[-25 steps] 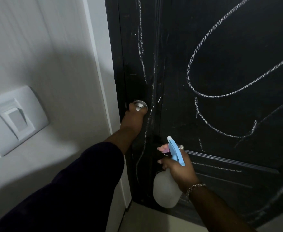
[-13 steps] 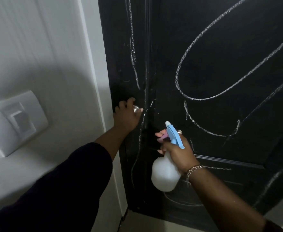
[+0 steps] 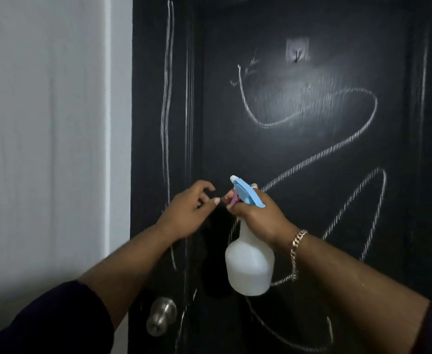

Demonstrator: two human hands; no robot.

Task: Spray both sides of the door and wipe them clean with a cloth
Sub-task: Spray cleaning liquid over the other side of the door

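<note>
One black door (image 3: 299, 154) fills the view, scrawled with white chalk lines (image 3: 309, 162); one silver knob (image 3: 162, 315) sits low at its left edge, and one small hook (image 3: 297, 51) is stuck high on the panel. One white spray bottle (image 3: 249, 261) with a blue head hangs before the door; the right hand (image 3: 258, 215) has its grip curled round the bottle's neck, one chain bracelet (image 3: 296, 247) on the wrist. The left hand (image 3: 187, 213) hovers just beside the nozzle, fingers loosely curled, grip holding nothing. One pale wall (image 3: 44, 123) stands to the left; no cloth can be made out.
</note>
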